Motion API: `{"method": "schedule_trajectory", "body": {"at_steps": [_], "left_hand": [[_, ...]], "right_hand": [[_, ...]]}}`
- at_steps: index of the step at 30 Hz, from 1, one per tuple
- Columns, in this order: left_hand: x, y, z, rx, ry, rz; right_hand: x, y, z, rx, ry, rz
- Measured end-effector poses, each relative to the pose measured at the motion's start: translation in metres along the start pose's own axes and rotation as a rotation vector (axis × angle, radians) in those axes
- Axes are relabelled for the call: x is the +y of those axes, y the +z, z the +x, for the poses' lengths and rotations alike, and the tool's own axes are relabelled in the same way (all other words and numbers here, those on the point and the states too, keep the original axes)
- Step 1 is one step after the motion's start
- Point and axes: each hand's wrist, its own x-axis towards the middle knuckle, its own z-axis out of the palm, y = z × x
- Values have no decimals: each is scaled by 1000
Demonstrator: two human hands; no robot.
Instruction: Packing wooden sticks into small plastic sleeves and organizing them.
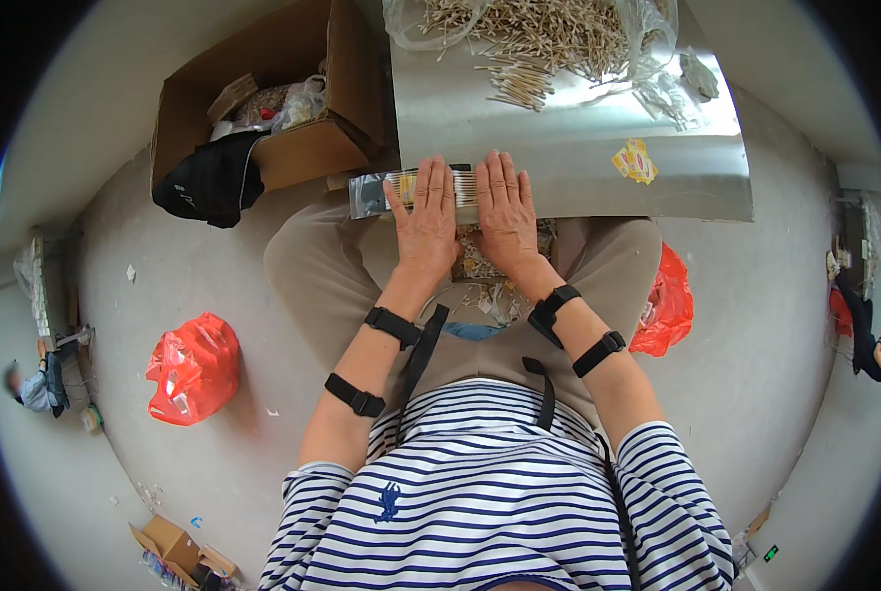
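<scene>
Both of my hands lie flat at the near edge of a metal-topped table [578, 187], fingers straight and pointing away from me. Under and beside my left hand [424, 225] is a clear plastic packet [368, 196] with a dark strip. A row of cotton swabs [466, 187] shows between the two hands, partly covered by my fingers. My right hand [506, 219] presses on the right end of that row. Farther back lies a large heap of cotton swabs [549, 34] in an open clear bag, with a looser bunch [522, 85] in front of it.
Small yellow printed cards [636, 162] lie on the table to the right, near crumpled clear plastic [669, 98]. An open cardboard box [307, 153] with a black cloth [211, 184] over its edge stands left. Red plastic bags [194, 369] sit on the floor at both sides.
</scene>
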Motion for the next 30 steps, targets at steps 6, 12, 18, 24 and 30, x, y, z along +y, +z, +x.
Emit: {"method": "schedule_trajectory", "body": {"at_steps": [6, 12, 18, 24, 30], "left_hand": [[8, 11, 2, 41, -26, 41], [8, 6, 1, -48, -24, 41], [4, -2, 2, -109, -19, 12], [-36, -12, -1, 132, -85, -312], [-70, 16, 24, 204, -342, -435]], "right_hand": [[-7, -6, 4, -51, 26, 36], [-9, -1, 6, -32, 17, 50], [-10, 3, 7, -5, 5, 29], [-10, -2, 8, -9, 15, 46], [-16, -7, 9, -35, 25, 82]]}}
